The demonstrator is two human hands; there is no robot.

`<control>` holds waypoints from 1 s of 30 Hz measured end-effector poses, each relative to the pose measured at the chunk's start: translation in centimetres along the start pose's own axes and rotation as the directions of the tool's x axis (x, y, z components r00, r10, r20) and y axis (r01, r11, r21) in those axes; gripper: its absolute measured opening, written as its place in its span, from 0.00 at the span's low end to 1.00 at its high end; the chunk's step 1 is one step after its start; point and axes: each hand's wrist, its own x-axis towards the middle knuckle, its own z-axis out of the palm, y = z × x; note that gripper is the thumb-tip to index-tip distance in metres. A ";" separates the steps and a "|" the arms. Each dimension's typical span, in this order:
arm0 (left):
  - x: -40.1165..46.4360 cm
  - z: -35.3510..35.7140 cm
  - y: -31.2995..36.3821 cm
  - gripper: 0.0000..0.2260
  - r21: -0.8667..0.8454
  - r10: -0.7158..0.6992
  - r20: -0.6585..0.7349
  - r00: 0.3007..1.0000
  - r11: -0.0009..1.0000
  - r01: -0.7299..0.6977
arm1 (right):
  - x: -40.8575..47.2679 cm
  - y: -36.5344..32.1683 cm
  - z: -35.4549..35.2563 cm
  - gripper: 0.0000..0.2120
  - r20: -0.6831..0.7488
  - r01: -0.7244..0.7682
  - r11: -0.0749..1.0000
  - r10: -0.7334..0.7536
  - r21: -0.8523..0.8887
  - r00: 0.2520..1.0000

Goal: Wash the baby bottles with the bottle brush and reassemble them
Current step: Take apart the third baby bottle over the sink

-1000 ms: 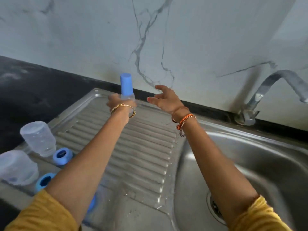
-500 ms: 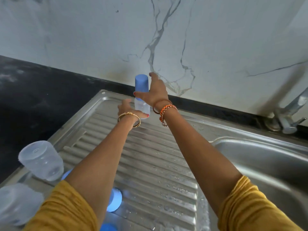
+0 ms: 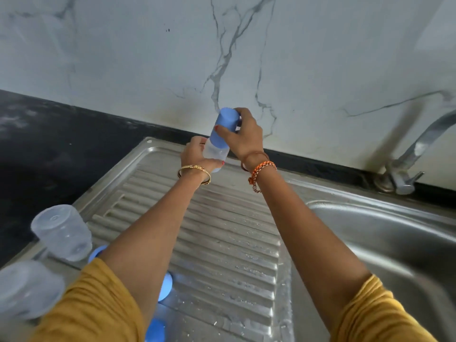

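A clear baby bottle [image 3: 216, 154] with a tall blue cap [image 3: 225, 128] is held tilted above the far end of the steel drainboard [image 3: 229, 238]. My left hand [image 3: 197, 155] grips the clear bottle body from the left. Around the blue cap my right hand [image 3: 243, 134] curls its fingers from the right. Two clear upturned bottles [image 3: 63, 232] [image 3: 27, 288] stand at the drainboard's left edge. Blue rings and caps [image 3: 164, 286] [image 3: 155, 329] lie near them, partly hidden by my left arm.
The sink basin [image 3: 385, 253] lies to the right, with a steel tap [image 3: 409, 156] at its back edge. Black countertop [image 3: 49, 149] runs along the left. A marble wall stands behind.
My right hand has come over from the right and closed on the blue cap. The bottle has lifted and tilted. My view has shifted left and closer.
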 end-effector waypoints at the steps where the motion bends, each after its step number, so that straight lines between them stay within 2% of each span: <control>1: -0.6 0.2 0.7 0.27 0.010 0.036 0.001 0.999 0.999 -0.036 | -0.6 -0.2 -1.2 0.23 -0.025 -0.008 1.000 0.009 0.020 1.000; 6: -4.7 2.2 3.2 0.28 0.128 0.195 0.027 0.980 0.972 -0.197 | -3.7 -0.4 -6.6 0.22 -0.107 -0.066 0.993 0.076 0.101 0.991; 9: -7.8 3.6 4.0 0.33 0.190 0.267 0.020 0.964 0.945 -0.266 | -6.0 0.2 -9.5 0.22 -0.120 -0.140 0.962 0.172 0.234 0.978; 12: -11.3 5.1 4.4 0.32 0.298 0.300 0.012 0.954 0.910 -0.290 | -8.7 1.9 -12.3 0.19 -0.080 -0.227 0.892 0.278 0.390 0.957; 14: -13.5 6.0 4.2 0.29 0.348 0.383 0.029 0.923 0.862 -0.369 | -11.1 3.8 -14.6 0.15 -0.048 -0.282 0.854 0.335 0.437 0.941; 16: -15.3 7.0 3.5 0.27 0.363 0.520 0.064 0.852 0.783 -0.505 | -13.8 6.1 -17.1 0.14 0.003 -0.347 0.841 0.380 0.415 0.925; 19: -18.1 9.1 2.0 0.33 0.416 0.744 0.118 0.657 0.564 -0.713 | -18.6 9.5 -20.8 0.14 0.118 -0.455 0.826 0.442 0.333 0.889; 21: -20.3 10.7 1.2 0.35 0.407 0.798 0.197 0.569 0.461 -0.788 | -21.3 11.5 -22.4 0.16 0.199 -0.527 0.821 0.491 0.220 0.848; 22: -21.3 11.5 0.8 0.35 0.394 0.808 0.239 0.539 0.426 -0.814 | -22.3 12.5 -22.9 0.17 0.229 -0.539 0.836 0.507 0.101 0.831; 24: -23.1 13.2 0.2 0.35 0.362 0.817 0.312 0.486 0.371 -0.855 | -24.2 14.6 -23.7 0.18 0.277 -0.476 0.853 0.520 -0.214 0.808; 26: -24.3 15.2 -0.3 0.34 0.336 0.836 0.353 0.420 0.305 -0.891 | -25.7 16.0 -24.2 0.21 0.302 -0.379 0.802 0.543 -0.461 0.784; 28: -25.6 17.0 -0.4 0.34 0.319 0.854 0.377 0.358 0.243 -0.916 | -26.8 16.8 -24.8 0.21 0.287 -0.325 0.728 0.578 -0.603 0.764; 30: -26.8 18.4 -0.1 0.31 0.308 0.872 0.384 0.304 0.190 -0.932 | -27.3 17.4 -25.4 0.22 0.295 -0.339 0.692 0.626 -0.637 0.722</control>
